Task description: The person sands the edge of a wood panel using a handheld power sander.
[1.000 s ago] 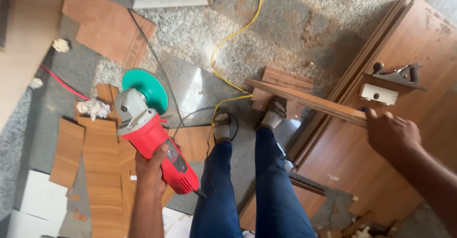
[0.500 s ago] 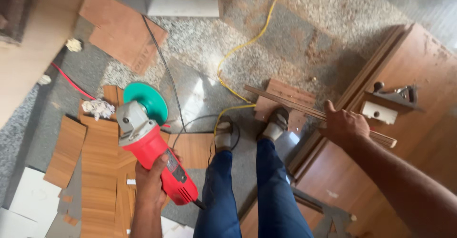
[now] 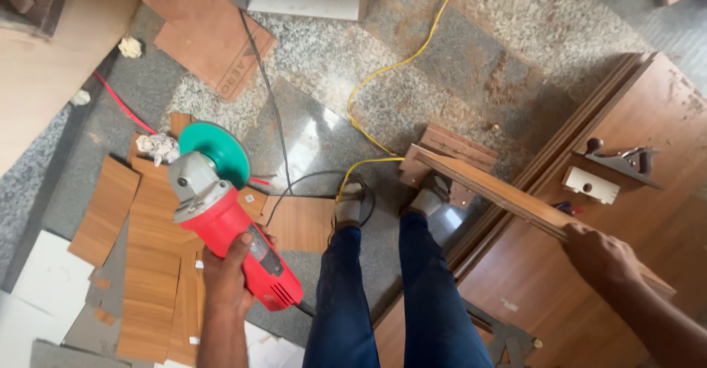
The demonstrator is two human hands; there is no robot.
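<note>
Lower left of frame: my left hand (image 3: 228, 279) is clenched round the red plastic body of the angle grinder (image 3: 224, 217), green disc pointing up-frame. Centre: polished granite floor (image 3: 471, 66), laminate offcuts (image 3: 151, 265). Right: since half a second ago my right hand (image 3: 600, 254) has dropped and now grasps the long wood strip (image 3: 508, 198), steadying it.

The angle grinder (image 3: 221, 213) hangs left of the legs (image 3: 390, 287), above offcuts (image 3: 151, 265) on the floor (image 3: 456, 66). Right of them, a plank (image 3: 501, 191) crosses the desk (image 3: 589, 294).
</note>
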